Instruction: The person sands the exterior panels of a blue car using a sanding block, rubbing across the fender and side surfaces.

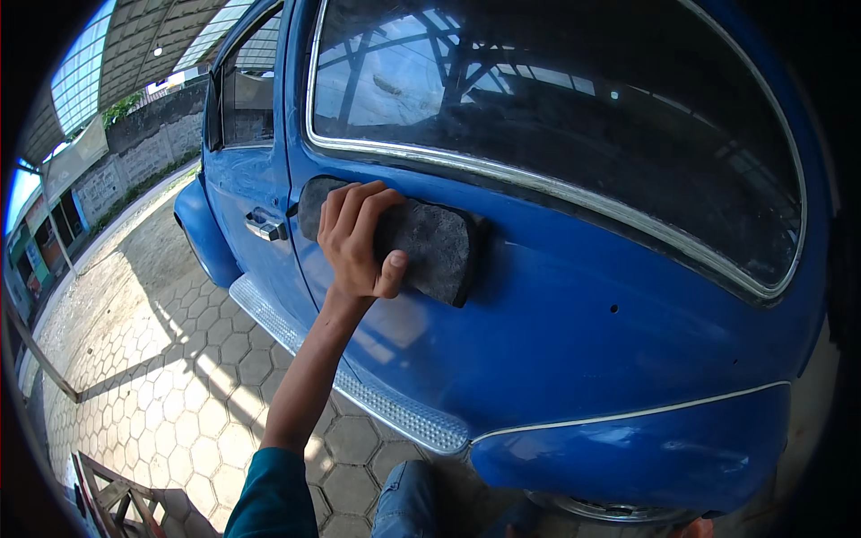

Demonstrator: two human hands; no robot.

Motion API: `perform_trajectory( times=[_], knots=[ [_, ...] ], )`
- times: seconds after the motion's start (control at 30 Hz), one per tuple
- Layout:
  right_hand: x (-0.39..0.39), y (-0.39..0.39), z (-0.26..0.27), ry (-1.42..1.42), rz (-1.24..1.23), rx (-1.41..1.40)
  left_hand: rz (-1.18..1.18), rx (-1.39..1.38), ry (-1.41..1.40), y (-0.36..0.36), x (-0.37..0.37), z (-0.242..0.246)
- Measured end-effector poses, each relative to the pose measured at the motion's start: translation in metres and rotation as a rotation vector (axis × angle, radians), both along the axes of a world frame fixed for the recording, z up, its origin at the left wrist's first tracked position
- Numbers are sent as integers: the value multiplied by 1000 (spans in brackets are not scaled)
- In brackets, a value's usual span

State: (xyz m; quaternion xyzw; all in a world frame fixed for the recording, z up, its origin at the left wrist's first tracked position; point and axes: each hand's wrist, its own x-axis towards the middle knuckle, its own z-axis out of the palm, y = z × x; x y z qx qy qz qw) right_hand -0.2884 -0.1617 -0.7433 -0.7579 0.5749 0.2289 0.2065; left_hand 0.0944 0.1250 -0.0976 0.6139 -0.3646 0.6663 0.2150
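Note:
My left hand (360, 242) lies over a thick dark grey sponge-like pad (434, 245), fingers curled across its top edge and thumb at its lower side. Held this way, the pad rests against the blue side panel (538, 323) of a car, below the chrome-trimmed side window (538, 87) and just right of the door gap. The door handle (266, 225) is left of the pad. At the bottom right edge a small skin-coloured part (696, 528) shows beside the wheel, perhaps my right hand; what it does is hidden.
A ribbed metal running board (403, 407) runs along the car's lower side to the rear fender (625, 450). My jeans-clad leg (403, 501) stands on hexagonal paving (350, 440). A slatted frame (121, 501) is at the bottom left, and a post (44, 356) above it.

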Motion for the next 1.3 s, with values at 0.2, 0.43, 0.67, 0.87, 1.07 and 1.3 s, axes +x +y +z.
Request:
perform_trajectory(
  times=[0.2,0.43,0.67,0.87,1.07,1.3],
  knots=[
    [5,11,-12,0,-25,32,24,5,-28,-101,-64,1],
    [-31,-42,-36,-21,23,86,-153,19,-16,-220,-133,-21],
    [10,-29,313,-1255,-119,282,-128,83,-76,-312,-180,-55],
    [8,-35,527,-1365,183,-713,-337,88,46,-314,-193,-51],
    [88,-57,584,-1574,600,-1207,-444,107,174,-272,-190,-32],
    [134,-44,576,-1417,948,-1422,-298,5,158,-204,-148,-47]
  ],
)
